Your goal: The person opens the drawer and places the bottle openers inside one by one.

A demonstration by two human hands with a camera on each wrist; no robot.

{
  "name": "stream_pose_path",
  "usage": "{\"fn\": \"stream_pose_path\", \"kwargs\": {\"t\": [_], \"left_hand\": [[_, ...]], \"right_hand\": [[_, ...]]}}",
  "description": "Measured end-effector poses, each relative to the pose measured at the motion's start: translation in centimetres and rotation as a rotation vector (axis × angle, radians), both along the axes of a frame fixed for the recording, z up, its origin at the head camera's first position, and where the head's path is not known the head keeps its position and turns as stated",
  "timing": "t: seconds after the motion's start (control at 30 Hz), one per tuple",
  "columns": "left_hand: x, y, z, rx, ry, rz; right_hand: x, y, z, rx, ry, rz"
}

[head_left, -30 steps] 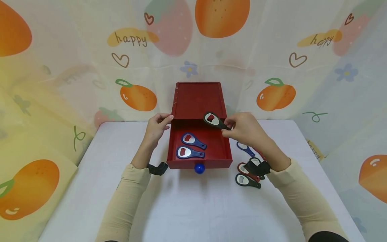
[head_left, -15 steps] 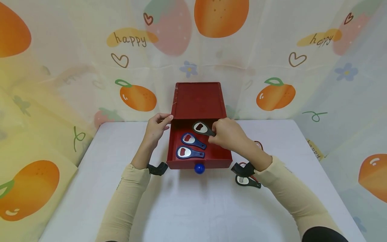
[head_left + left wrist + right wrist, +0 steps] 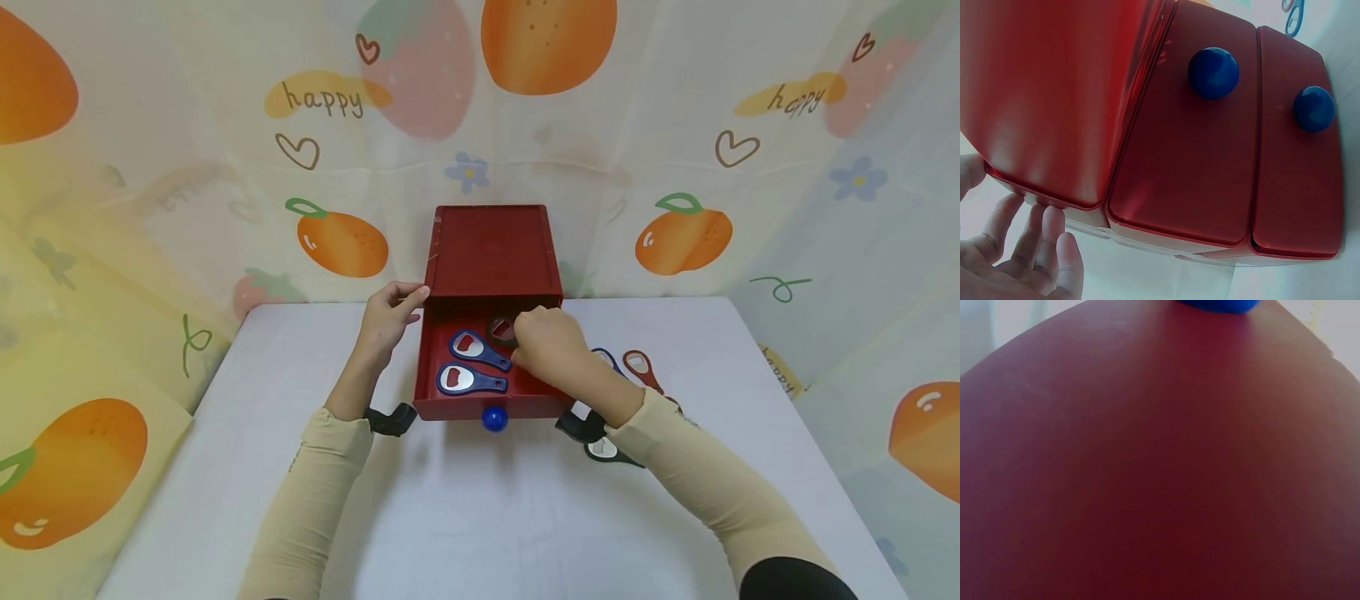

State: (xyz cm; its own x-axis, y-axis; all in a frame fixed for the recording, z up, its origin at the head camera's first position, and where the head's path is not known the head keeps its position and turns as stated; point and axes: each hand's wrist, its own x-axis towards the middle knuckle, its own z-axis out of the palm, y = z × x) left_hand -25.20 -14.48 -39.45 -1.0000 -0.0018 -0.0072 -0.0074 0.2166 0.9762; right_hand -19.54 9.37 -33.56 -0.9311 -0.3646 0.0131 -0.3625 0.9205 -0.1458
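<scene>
A red drawer cabinet [image 3: 491, 250] stands at the back of the table, its top drawer [image 3: 540, 407] pulled out by a blue knob side facing me. Two blue bottle openers [image 3: 480, 350] lie inside the drawer. My right hand [image 3: 551, 346] reaches down into it, fingers curled on a dark bottle opener [image 3: 501, 331] whose handle is hidden by the hand. At the cabinet's left side, my left hand [image 3: 390, 317] touches the edge near the drawer opening. In the left wrist view its fingers [image 3: 1050, 234] rest lightly bent along that side. The right wrist view holds only the blurred red drawer front [image 3: 1160, 456].
Right of the drawer lie more bottle openers: a red one [image 3: 640, 365], a dark one [image 3: 602, 449] and others partly behind the right forearm. Two lower drawers [image 3: 1185, 137] with blue knobs [image 3: 1213, 73] are closed. A fruit-print cloth [image 3: 240, 100] hangs behind the white table [image 3: 480, 517].
My right hand has carried the dark bottle opener leftward and down from the drawer's right edge into the drawer, behind the two blue ones. The left hand has stayed in place.
</scene>
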Motion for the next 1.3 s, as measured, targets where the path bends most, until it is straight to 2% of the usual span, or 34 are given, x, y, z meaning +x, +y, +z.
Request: {"fn": "stream_pose_path", "kwargs": {"t": [0.37,0.5,0.7,0.93,1.17,1.3], "left_hand": [[0.1,0.0,0.2,0.011,0.001,-0.001],[0.0,0.1,0.2,0.016,0.007,0.000],[0.1,0.1,0.2,0.014,0.003,-0.003],[0.2,0.1,0.2,0.013,0.003,0.011],[-0.1,0.2,0.1,0.017,0.000,0.007],[0.0,0.2,0.2,0.027,0.004,0.008]], "right_hand": [[0.0,-0.5,-0.5,-0.001,-0.044,-0.016],[0.1,-0.4,-0.1,-0.055,-0.034,-0.025],[1.3,0.6,1.2,-0.263,-0.093,-0.043],[4.1,1.6,2.1,-0.528,-0.097,0.074],[7.3,2.2,0.3,-0.833,-0.079,0.135],[8.7,2.3,-0.9,-0.891,-0.139,0.185]]}}
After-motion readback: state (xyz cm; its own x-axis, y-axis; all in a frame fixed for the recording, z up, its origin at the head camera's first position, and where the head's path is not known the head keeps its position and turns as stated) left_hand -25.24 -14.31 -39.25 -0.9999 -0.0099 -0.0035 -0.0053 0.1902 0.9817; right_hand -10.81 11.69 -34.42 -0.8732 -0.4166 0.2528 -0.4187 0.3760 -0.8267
